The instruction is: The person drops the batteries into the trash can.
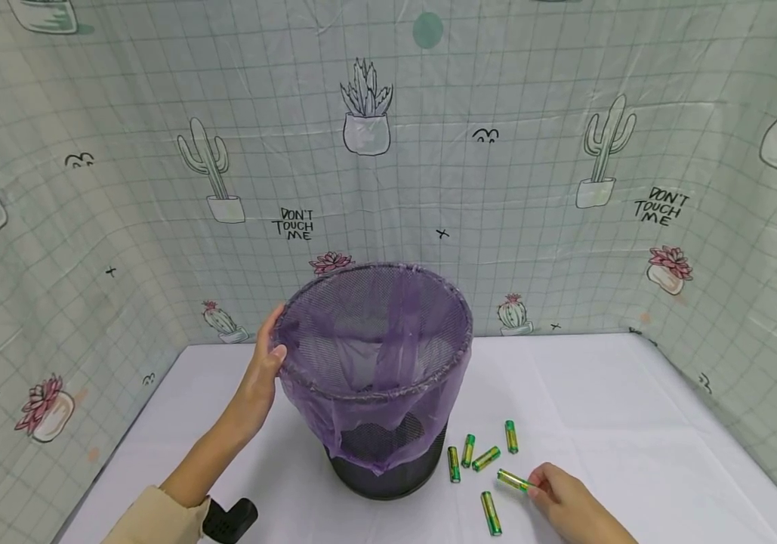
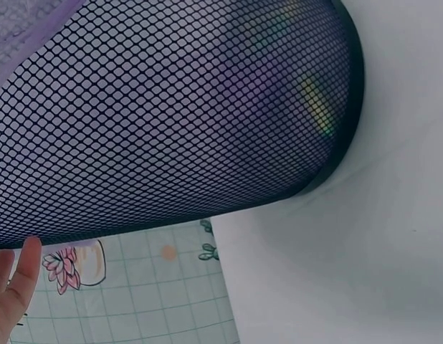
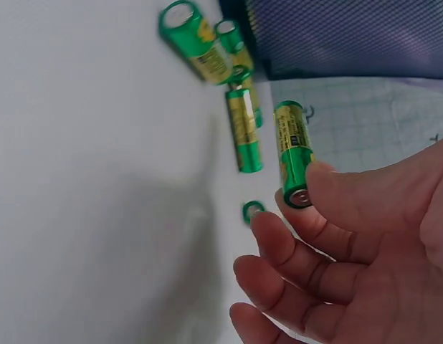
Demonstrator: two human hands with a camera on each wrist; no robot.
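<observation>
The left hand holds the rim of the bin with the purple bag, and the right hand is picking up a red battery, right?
Not quite: the battery is green and gold, not red, as the right wrist view shows clearly. The rest is right: the left hand holds the rim of the bin with the purple bag, and the right hand pinches the battery.

Head view: from above the near edge of the table (image 1: 633, 393), facing forward and down. Left wrist view: pressed close against the mesh bin (image 2: 178, 115). Right wrist view: low, close over batteries (image 3: 243, 129). Bin shared by all three.
</observation>
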